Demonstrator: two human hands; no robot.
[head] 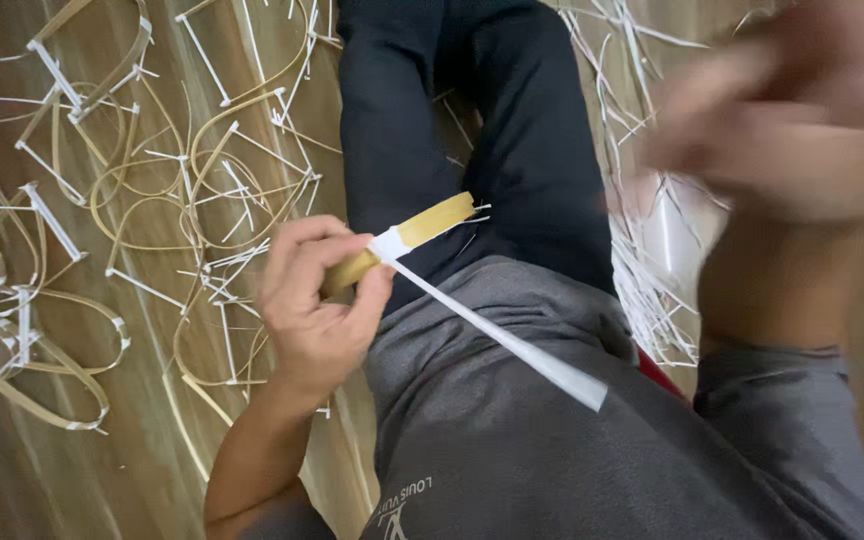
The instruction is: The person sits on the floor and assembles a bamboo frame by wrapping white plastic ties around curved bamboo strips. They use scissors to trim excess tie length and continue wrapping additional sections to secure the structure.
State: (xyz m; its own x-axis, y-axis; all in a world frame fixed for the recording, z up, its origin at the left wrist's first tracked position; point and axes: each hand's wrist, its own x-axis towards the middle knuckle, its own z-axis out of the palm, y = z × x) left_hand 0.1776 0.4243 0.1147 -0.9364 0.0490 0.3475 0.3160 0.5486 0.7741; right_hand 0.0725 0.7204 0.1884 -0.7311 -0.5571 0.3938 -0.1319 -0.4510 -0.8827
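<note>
My left hand (314, 300) grips a flat yellow-tan strip (430, 222) that looks like bamboo, with a band of white tape wrapped around it by my thumb. From that band a long white tape tail (512, 340) runs down to the right across my grey shirt. My right hand (792, 140) is raised at the upper right, blurred by motion, and I cannot tell whether it holds anything. My legs in dark trousers (452, 110) stretch away from me over the floor.
On the wooden floor (142, 430) at left lie several bent tan strips joined with white tape (62, 90). A heap of thin white tape offcuts (652, 270) lies at right beside my leg.
</note>
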